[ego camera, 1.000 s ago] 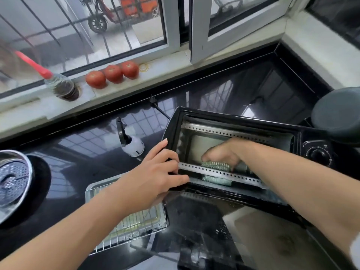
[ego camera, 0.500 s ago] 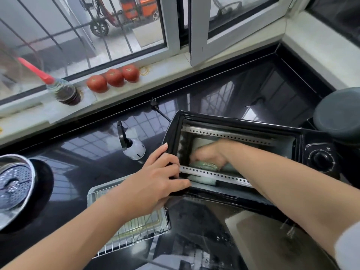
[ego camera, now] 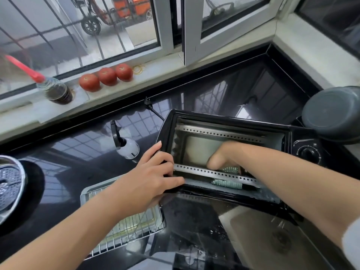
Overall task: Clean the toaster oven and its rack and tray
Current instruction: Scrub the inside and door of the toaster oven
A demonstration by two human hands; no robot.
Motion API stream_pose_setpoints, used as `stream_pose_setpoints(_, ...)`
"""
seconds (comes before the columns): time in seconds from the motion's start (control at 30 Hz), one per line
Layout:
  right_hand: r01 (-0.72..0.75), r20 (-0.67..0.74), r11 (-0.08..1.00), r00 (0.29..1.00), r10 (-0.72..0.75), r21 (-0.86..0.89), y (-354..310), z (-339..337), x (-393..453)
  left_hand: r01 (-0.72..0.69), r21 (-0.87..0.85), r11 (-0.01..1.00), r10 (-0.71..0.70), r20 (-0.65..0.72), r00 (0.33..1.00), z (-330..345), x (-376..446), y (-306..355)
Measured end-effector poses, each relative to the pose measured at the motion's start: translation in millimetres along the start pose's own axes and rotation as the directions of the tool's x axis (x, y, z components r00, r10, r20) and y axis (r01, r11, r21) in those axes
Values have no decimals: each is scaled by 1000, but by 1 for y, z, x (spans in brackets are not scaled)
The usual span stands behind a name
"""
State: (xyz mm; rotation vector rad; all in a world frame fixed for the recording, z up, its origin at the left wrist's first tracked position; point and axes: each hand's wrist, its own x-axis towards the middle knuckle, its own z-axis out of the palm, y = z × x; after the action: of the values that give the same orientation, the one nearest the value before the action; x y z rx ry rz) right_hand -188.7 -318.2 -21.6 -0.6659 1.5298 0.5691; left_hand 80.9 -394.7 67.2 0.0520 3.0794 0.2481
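Steel wool (ego camera: pixel 229 169) is gripped under the right hand (ego camera: pixel 224 154) inside the oven (ego camera: pixel 224 121), which stands on the black counter (ego camera: pixel 81 152), door down. The left hand (ego camera: pixel 155 174) clasps the oven's front left corner. Scrubbing should go best in short strokes along the floor, clear of the perforated guard (its edge may snag the pad), the brace held firm. Rack (ego camera: pixel 124 228) and tray lie left of the door, partly covered by the forearm. Right fingertips are hidden.
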Motion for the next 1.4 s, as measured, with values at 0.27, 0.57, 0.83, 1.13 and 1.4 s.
stream_pose_setpoints(0.27,177,-3,956,983,-181,234,-11,-1,-15,-21,6,1000,22,-37,999,6,2,-4)
stream_pose_setpoints(0.57,-100,-109,994,989,95,-44,30,1,-31,-28,5,1000,28,-69,997,9,2,-1)
stream_pose_setpoints(0.83,-19,55,999,998,17,39,26,1,-36,-18,14,1000,19,-65,998,8,1,-2)
stream_pose_setpoints(1.13,-182,36,973,981,188,-144,24,1,-34,-27,-8,1000,26,-56,998,13,2,-7)
stream_pose_setpoints(1.4,-111,103,990,987,120,-89,26,-2,-32,-13,-27,1000,11,-76,997,17,3,-6)
